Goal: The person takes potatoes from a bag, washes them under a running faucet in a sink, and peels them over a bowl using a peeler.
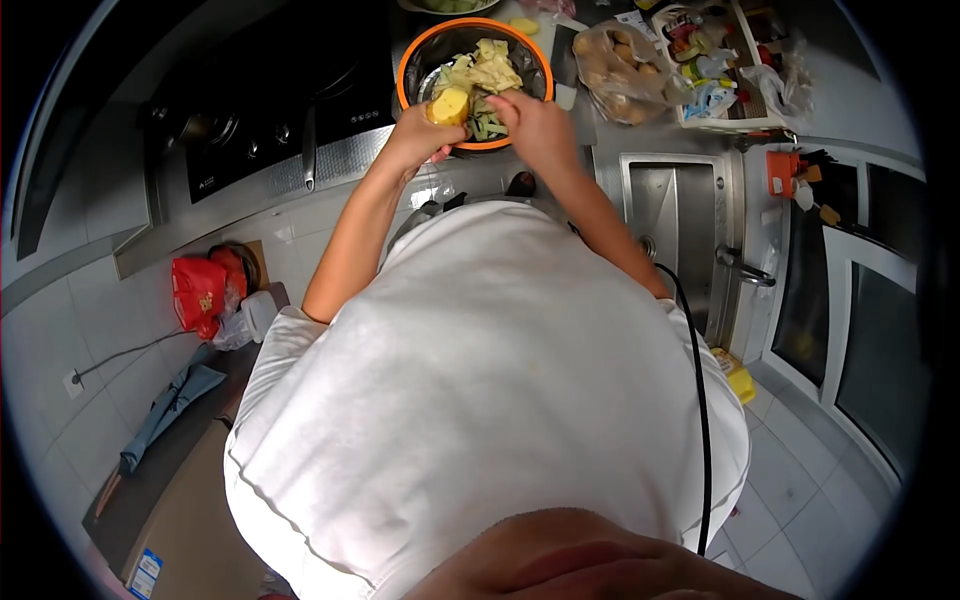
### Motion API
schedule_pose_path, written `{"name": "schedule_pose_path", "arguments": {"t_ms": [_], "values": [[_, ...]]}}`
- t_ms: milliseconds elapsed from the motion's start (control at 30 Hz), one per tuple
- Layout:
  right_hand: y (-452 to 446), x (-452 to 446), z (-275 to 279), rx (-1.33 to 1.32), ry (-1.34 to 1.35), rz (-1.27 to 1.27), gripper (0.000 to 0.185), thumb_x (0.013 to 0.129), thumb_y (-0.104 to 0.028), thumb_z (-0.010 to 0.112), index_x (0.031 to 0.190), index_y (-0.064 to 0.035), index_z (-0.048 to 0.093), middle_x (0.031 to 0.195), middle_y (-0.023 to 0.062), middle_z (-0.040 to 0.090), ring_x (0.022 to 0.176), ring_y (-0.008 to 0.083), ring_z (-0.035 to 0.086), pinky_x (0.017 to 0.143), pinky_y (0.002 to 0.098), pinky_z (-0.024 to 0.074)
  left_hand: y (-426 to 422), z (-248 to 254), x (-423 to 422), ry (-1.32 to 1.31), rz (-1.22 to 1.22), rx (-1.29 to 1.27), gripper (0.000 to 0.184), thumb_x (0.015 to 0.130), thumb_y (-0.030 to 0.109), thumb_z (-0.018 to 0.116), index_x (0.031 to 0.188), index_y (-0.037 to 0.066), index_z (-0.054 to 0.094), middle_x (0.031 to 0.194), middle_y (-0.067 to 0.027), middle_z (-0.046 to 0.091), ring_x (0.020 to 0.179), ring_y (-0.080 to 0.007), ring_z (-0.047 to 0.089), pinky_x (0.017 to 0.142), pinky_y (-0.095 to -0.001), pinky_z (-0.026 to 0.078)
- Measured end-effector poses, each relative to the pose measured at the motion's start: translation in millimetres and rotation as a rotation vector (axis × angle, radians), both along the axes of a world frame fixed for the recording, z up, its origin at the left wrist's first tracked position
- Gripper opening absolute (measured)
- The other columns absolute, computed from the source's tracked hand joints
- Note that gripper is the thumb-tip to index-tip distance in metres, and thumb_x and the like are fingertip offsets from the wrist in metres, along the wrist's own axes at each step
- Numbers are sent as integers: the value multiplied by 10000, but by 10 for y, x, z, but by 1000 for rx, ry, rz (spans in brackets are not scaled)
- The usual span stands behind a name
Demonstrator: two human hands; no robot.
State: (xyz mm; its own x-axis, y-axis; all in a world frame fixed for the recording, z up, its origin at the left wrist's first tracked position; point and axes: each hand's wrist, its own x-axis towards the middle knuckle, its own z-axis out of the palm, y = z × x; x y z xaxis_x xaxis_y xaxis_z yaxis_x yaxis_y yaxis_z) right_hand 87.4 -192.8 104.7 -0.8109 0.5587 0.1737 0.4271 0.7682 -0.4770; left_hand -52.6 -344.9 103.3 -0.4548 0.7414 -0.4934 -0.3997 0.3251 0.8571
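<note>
My left hand (pixel 422 140) is closed around a partly peeled potato (pixel 449 104), its yellow flesh facing up and some brown skin left low on its side. Just to the right, my right hand (pixel 540 125) is closed with the fingertips pinched; whatever they grip is hidden or too small to name. Both hands are over a dark bin with an orange rim (pixel 404 68). Inside it lie pale yellowish leaf scraps (pixel 492 66) and green peelings (pixel 486 126). A yellow peeled piece (pixel 524 25), probably potato, rests on the counter behind the bin.
A plastic bag of potatoes (pixel 622 72) stands right of the bin, beside a white rack (pixel 745 45) of packets and bottles. A black hob (pixel 270 90) is at left. The steel sink (pixel 680 215) with its faucet (pixel 745 267) is at right. A black cable (pixel 700 400) hangs by my right side.
</note>
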Motion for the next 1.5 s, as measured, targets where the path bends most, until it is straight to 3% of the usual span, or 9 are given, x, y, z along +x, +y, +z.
{"name": "schedule_pose_path", "arguments": {"t_ms": [100,467,533,700,867,1000,1067,1400,1500], "values": [[192,64,58,-64,11,-120,337,996,-454,622,938,-147,748,649,159,663,602,404,658,534,508,520,-7,89,30,96,4,-33,156,833,6,726,975,-39,682,774,-48,695,481,-35,506,386,-196,336],[-100,6,33,-209,90,160,310,1014,-396,620,932,-123,741,688,129,676,604,332,654,552,420,504,29,38,-33,97,42,-37,176,821,20,746,974,-31,676,694,-15,632,458,-36,476,368,-208,299],[103,15,-50,6,-6,-6,325,1017,-397,619,914,-111,730,684,124,677,607,339,654,553,425,503,-13,30,3,30,-3,-17,191,814,23,748,980,-28,667,691,-18,632,455,-39,479,369,-209,302],[223,122,38,-119,-98,-75,318,1022,-396,615,953,-113,741,709,113,697,624,342,668,568,415,513,20,75,-80,120,-1,-50,198,805,37,767,962,-18,661,685,-19,637,452,-41,489,371,-209,302],[-109,-26,137,-428,246,135,302,1002,-402,633,983,-129,760,734,140,709,662,372,683,597,457,544,95,-13,-90,218,14,-54,188,785,28,778,902,-28,641,607,-30,592,412,-81,483,368,-257,331],[-50,-82,0,-257,92,161,305,1000,-406,632,980,-130,761,737,149,709,661,367,685,591,460,543,81,-23,-68,134,15,-32,213,783,29,790,938,-16,651,643,-24,612,436,-61,491,374,-235,324],[129,-99,-84,-6,-46,-64,319,1003,-413,626,944,-126,752,692,152,685,635,371,672,567,471,530,58,-11,-50,138,17,-35,237,781,42,805,961,-10,661,661,-21,628,445,-44,490,377,-215,317],[-130,-51,227,-349,186,138,273,1017,-352,630,934,-113,733,712,106,692,616,332,659,569,413,506,98,-56,-173,247,-19,-59,223,795,52,787,972,-15,669,641,-17,623,448,-49,501,374,-219,329],[-176,-76,104,-234,88,173,273,1013,-351,635,939,-106,732,731,94,701,620,334,657,565,409,509,130,-46,-160,171,-44,-54,194,805,49,773,962,-7,674,657,-4,620,457,-46,495,380,-215,334]]}}
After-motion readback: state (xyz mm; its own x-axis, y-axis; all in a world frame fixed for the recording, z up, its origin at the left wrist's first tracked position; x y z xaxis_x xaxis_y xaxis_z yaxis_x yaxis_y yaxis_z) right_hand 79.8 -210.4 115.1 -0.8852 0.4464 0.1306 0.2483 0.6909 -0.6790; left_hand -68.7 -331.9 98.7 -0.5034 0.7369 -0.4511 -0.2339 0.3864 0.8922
